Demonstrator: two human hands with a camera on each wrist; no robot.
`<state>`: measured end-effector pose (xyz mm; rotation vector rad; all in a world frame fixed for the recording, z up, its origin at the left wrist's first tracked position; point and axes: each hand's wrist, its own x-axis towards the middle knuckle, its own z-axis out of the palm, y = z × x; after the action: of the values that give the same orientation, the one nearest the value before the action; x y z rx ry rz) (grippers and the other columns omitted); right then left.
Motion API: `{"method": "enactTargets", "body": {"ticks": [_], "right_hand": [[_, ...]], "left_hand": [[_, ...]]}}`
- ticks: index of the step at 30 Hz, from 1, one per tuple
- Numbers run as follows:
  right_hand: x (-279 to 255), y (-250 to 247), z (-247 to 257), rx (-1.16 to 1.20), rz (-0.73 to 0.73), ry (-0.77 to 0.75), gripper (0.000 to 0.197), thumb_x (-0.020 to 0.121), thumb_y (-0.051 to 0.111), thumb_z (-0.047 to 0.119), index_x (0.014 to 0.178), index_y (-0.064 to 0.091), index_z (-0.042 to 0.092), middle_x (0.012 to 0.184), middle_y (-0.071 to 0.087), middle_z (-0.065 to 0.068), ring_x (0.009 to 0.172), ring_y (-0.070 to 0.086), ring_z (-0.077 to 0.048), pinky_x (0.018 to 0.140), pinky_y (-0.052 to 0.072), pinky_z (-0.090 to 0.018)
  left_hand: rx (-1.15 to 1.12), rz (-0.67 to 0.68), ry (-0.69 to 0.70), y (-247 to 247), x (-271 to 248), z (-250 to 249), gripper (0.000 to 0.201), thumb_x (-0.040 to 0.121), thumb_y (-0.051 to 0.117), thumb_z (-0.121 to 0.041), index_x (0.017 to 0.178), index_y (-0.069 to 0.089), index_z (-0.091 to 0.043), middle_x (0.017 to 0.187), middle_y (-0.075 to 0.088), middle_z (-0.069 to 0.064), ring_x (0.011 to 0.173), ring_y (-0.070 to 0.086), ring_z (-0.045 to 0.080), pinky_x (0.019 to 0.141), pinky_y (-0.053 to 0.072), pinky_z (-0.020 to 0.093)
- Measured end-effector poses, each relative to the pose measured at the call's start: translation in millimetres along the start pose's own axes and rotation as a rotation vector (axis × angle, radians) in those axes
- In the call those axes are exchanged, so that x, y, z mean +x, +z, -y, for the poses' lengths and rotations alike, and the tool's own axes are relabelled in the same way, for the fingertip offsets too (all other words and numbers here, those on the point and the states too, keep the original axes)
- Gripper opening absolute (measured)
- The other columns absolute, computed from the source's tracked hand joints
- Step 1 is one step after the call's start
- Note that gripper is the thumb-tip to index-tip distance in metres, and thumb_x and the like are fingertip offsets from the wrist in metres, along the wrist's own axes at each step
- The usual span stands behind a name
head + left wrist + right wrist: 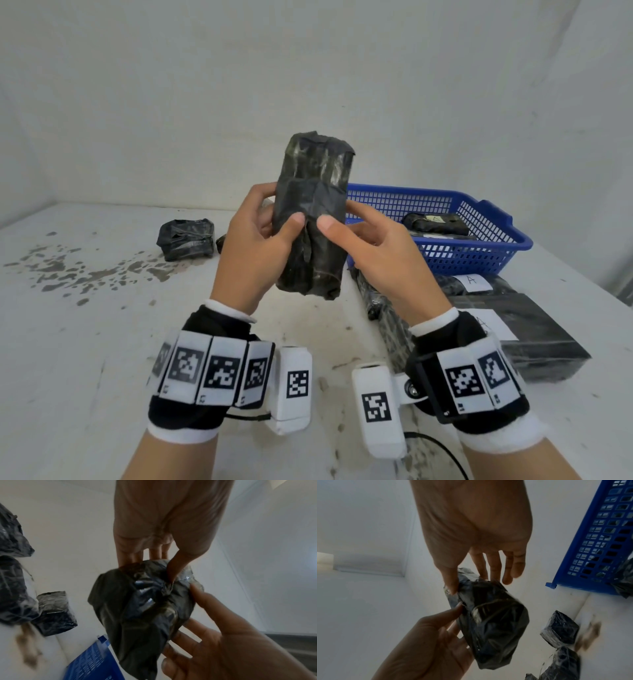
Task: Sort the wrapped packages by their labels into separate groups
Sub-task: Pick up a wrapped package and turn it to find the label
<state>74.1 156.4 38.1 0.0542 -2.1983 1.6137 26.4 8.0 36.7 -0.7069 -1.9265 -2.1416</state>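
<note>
A long black plastic-wrapped package is held upright above the table, in front of me. My left hand grips its left side, thumb across the front and fingers behind. My right hand holds the right side the same way. No label shows on the side facing me. In the left wrist view the left hand pinches the package at its crumpled end, with the right hand beside it. In the right wrist view the right hand has its thumb on the package.
A blue mesh basket at the back right holds wrapped packages. Black packages with white "A" labels lie in front of it, the largest near the right edge. A small black package lies at the back left on the white stained table.
</note>
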Motion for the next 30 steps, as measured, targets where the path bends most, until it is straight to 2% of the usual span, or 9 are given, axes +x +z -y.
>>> {"method": "enactTargets", "body": {"ticks": [4,6,8,10,13,17,22,27,30], "right_hand": [[-0.2,0.3,-0.6,-0.075,-0.043,-0.039,0.04,0.091,0.069,0.041,0.128,0.065,0.027,0.103,0.075,0.007,0.065,0.062,-0.002,0.062,0.05,-0.014],[-0.8,1.7,-0.4,-0.107,-0.066,-0.076,0.038,0.091,0.069,0.041,0.126,0.066,0.028,0.109,0.072,0.011,0.064,0.057,-0.013,0.065,0.054,-0.022],[-1.0,2.4,0.0,-0.087,-0.075,-0.096,0.04,0.092,0.069,0.036,0.132,0.063,0.028,0.109,0.071,0.01,0.064,0.058,-0.026,0.066,0.058,-0.031],[-0.9,2.8,-0.6,-0.062,-0.075,-0.109,0.049,0.093,0.069,0.033,0.14,0.055,0.03,0.11,0.072,0.007,0.057,0.057,-0.018,0.062,0.059,-0.029],[0.2,2.2,-1.5,-0.05,-0.073,-0.142,0.057,0.092,0.07,0.038,0.145,0.049,0.033,0.11,0.073,0.004,0.053,0.054,-0.014,0.063,0.06,-0.035],[-1.0,1.1,0.5,-0.043,-0.078,-0.136,0.052,0.092,0.07,0.035,0.141,0.051,0.034,0.108,0.072,0.004,0.056,0.054,-0.011,0.055,0.048,-0.02],[-1.7,2.1,1.0,0.019,-0.073,-0.104,0.052,0.093,0.068,0.033,0.143,0.051,0.03,0.116,0.068,0.0,0.055,0.061,-0.005,0.052,0.052,-0.021],[-3.4,2.8,3.1,0.042,-0.048,-0.13,0.059,0.093,0.069,0.031,0.146,0.044,0.037,0.122,0.065,0.0,0.062,0.069,-0.011,0.061,0.059,-0.03],[-3.1,3.8,3.0,0.072,-0.027,-0.138,0.056,0.095,0.068,0.026,0.144,0.046,0.039,0.128,0.062,0.002,0.064,0.07,-0.025,0.062,0.061,-0.041]], "left_hand": [[0.096,0.0,0.065,0.3,-0.4,0.9,0.026,0.093,0.062,-0.012,0.117,0.056,-0.019,0.095,0.074,-0.003,0.088,0.07,0.006,0.078,0.055,0.025],[0.113,-0.013,0.077,-0.4,0.1,0.8,0.025,0.093,0.061,-0.011,0.116,0.056,-0.02,0.095,0.074,-0.004,0.085,0.069,0.004,0.075,0.054,0.022],[0.077,-0.017,0.065,0.1,-0.8,-0.4,0.027,0.093,0.063,-0.015,0.118,0.056,-0.022,0.093,0.075,0.0,0.088,0.071,0.013,0.079,0.056,0.029],[0.05,-0.014,0.069,1.0,-2.4,-2.3,0.027,0.094,0.061,-0.015,0.119,0.056,-0.022,0.092,0.076,-0.001,0.09,0.071,0.018,0.082,0.058,0.034],[0.059,0.001,0.094,2.5,-4.0,-4.9,0.021,0.096,0.058,-0.014,0.116,0.058,-0.02,0.091,0.076,-0.004,0.087,0.072,0.011,0.08,0.059,0.033],[0.07,-0.021,0.086,2.5,-4.0,-4.9,0.013,0.095,0.059,-0.019,0.108,0.059,-0.019,0.083,0.075,-0.001,0.078,0.072,0.01,0.072,0.06,0.033],[0.093,-0.048,0.106,3.8,-4.4,-4.5,0.016,0.094,0.062,-0.026,0.109,0.058,-0.027,0.094,0.074,0.002,0.089,0.071,0.017,0.081,0.057,0.05],[0.115,-0.007,0.189,2.8,-5.0,-4.7,0.025,0.094,0.061,-0.018,0.112,0.054,-0.034,0.092,0.075,-0.001,0.09,0.071,0.016,0.084,0.057,0.039],[0.105,-0.003,0.174,3.0,-3.9,-2.8,0.021,0.093,0.063,-0.017,0.108,0.053,-0.027,0.087,0.074,-0.003,0.081,0.07,0.011,0.075,0.054,0.025]]}}
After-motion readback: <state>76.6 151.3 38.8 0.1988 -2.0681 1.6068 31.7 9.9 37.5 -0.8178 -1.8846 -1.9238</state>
